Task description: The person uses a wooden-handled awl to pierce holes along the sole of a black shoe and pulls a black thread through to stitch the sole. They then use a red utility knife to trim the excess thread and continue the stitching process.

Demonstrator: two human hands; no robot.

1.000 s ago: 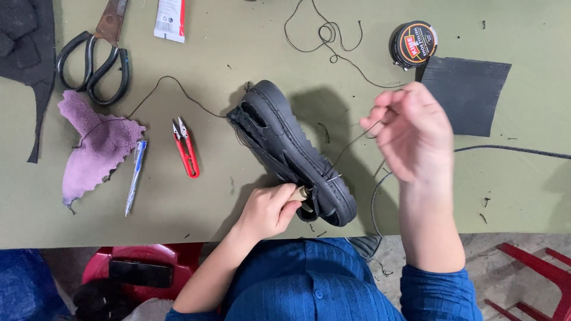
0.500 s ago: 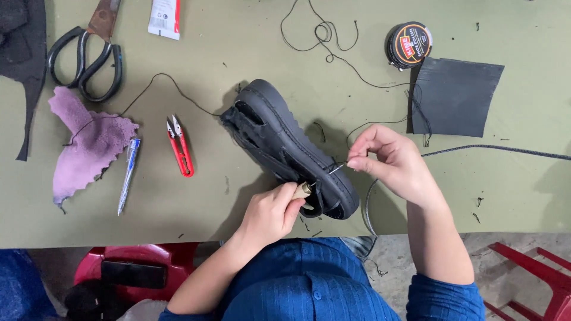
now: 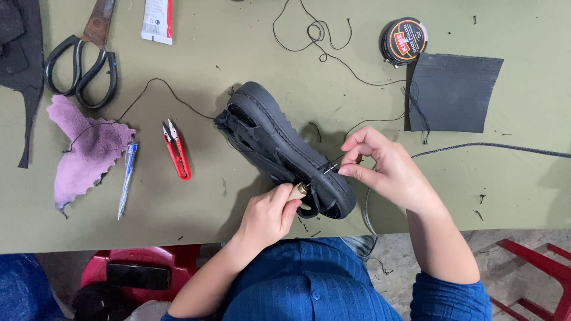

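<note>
A black shoe (image 3: 279, 145) with a thick ridged sole lies on its side in the middle of the olive-green table (image 3: 238, 53), running diagonally from far left to near right, sole edge turned up. The left hand (image 3: 267, 217) is closed around a pale wooden tool handle (image 3: 295, 191) pressed against the shoe's near end. The right hand (image 3: 386, 169) pinches a thin black thread (image 3: 357, 74) between thumb and forefinger just beside the sole edge, where a small metal point shows. The thread trails far across the table in loose loops. A round tin (image 3: 404, 40) with a black and red lid, shut so its contents cannot be told, stands at the far right, touching a dark sheet (image 3: 455, 92). To the left lie red snips (image 3: 176, 150), a blue pen (image 3: 126, 178), a purple cloth (image 3: 83, 148) and large scissors (image 3: 83, 56)
</note>
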